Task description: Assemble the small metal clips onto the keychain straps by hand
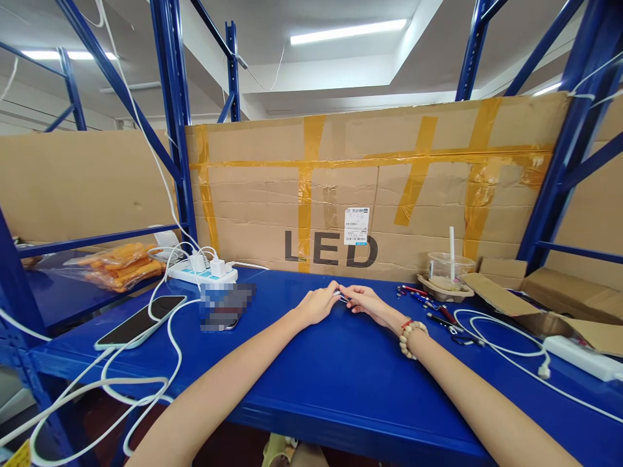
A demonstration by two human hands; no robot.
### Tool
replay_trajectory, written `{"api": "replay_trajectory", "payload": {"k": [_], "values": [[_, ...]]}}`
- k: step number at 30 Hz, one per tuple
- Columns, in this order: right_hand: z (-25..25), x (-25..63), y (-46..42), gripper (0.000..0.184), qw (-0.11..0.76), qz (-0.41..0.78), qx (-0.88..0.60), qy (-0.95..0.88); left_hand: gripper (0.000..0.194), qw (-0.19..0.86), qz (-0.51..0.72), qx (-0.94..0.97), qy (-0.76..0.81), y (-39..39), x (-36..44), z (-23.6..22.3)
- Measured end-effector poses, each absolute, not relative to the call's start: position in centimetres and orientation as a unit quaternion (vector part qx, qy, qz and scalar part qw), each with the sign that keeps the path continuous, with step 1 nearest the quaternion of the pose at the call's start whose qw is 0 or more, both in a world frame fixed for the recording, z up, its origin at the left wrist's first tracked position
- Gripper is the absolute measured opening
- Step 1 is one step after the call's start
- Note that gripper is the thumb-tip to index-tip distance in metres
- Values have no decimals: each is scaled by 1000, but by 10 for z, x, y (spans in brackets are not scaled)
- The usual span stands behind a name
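Note:
Both my hands rest on the blue shelf top [341, 370] near its middle, fingertips meeting. My left hand [317, 305] is curled, pinching one end of a small thin metallic item [342, 297]. My right hand [366, 302], with a bead bracelet on its wrist, pinches the other end. The item is too small to name. Just right of my right hand lie several small red and blue tools or pens [422, 297].
A phone [140, 322] on a white cable lies at left, beside a power strip [202, 272] with chargers. A plastic cup with a straw [450, 269] and open cardboard boxes [549, 301] stand at right. A taped cardboard wall [370, 188] backs the shelf. Blue rack posts stand on both sides.

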State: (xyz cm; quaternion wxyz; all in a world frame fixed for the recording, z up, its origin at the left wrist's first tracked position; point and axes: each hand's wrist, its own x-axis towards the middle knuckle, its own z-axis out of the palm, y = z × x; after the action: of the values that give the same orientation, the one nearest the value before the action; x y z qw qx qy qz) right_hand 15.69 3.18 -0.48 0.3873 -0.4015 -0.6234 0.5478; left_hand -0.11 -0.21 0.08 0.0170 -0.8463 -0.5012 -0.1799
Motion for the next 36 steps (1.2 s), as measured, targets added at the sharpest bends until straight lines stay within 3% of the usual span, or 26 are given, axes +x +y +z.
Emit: {"api": "replay_trajectory", "payload": {"k": [36], "values": [[-3, 157, 30, 39, 354, 522, -406, -661, 25, 38, -147, -844, -515, 1, 0, 0]]}}
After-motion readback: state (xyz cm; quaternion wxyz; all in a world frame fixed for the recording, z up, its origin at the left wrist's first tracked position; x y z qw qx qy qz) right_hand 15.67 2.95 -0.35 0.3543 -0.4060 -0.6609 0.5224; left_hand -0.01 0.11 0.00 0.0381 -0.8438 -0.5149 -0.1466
